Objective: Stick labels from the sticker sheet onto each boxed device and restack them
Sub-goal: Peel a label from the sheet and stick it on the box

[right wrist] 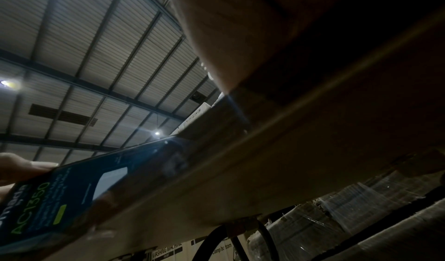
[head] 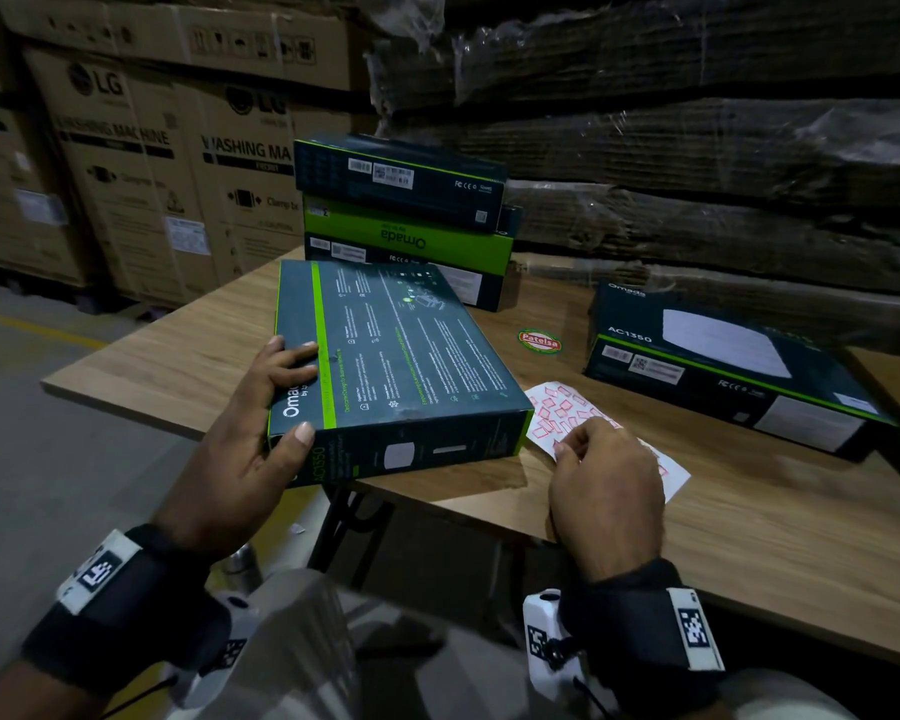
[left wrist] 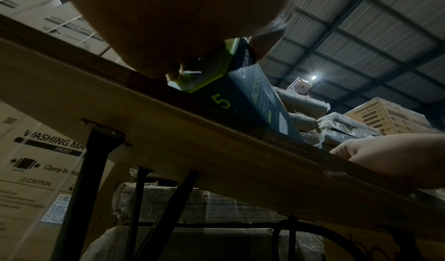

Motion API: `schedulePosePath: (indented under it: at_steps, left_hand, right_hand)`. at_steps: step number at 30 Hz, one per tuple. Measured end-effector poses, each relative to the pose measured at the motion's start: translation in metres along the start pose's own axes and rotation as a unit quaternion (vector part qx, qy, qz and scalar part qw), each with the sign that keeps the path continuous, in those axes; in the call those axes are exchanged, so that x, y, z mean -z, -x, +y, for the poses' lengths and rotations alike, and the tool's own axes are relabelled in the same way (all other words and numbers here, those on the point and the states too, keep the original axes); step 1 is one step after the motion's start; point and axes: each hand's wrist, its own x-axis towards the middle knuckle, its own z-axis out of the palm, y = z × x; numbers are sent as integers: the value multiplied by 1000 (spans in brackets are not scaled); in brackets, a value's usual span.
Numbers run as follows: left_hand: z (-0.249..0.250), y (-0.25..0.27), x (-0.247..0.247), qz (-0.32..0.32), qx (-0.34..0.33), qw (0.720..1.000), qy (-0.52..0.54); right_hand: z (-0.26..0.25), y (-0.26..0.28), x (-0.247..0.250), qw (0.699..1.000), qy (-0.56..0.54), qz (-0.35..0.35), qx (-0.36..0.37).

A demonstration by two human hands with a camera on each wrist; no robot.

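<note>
A dark grey and green device box [head: 401,366] lies at the wooden table's near edge, overhanging it; the same box [left wrist: 253,101] shows from below in the left wrist view and as the box [right wrist: 72,194] in the right wrist view. My left hand [head: 276,402] grips its near left corner, fingers on top, thumb on the front side. To its right lies a white sticker sheet [head: 567,413] with red-bordered labels. My right hand [head: 588,454] rests on the sheet with curled fingers pinching at a label. A stack [head: 406,210] of similar boxes stands behind.
Another device box [head: 723,366] lies flat at the right of the table [head: 178,356]. A round red and green sticker [head: 540,340] is on the tabletop. Large cardboard cartons [head: 141,163] and wrapped pallets [head: 697,148] stand behind. Black table legs [left wrist: 91,170] show below.
</note>
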Motion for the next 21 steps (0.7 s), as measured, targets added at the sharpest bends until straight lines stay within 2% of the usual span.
schedulePosePath:
  at_steps: [14, 21]
  left_hand:
    - [0, 0, 0, 3, 0, 1000, 8]
    - [-1, 1, 1, 5, -4, 1000, 11]
  right_hand:
    - [1, 2, 6, 998, -60, -17, 13]
    - [5, 0, 7, 995, -79, 46, 37]
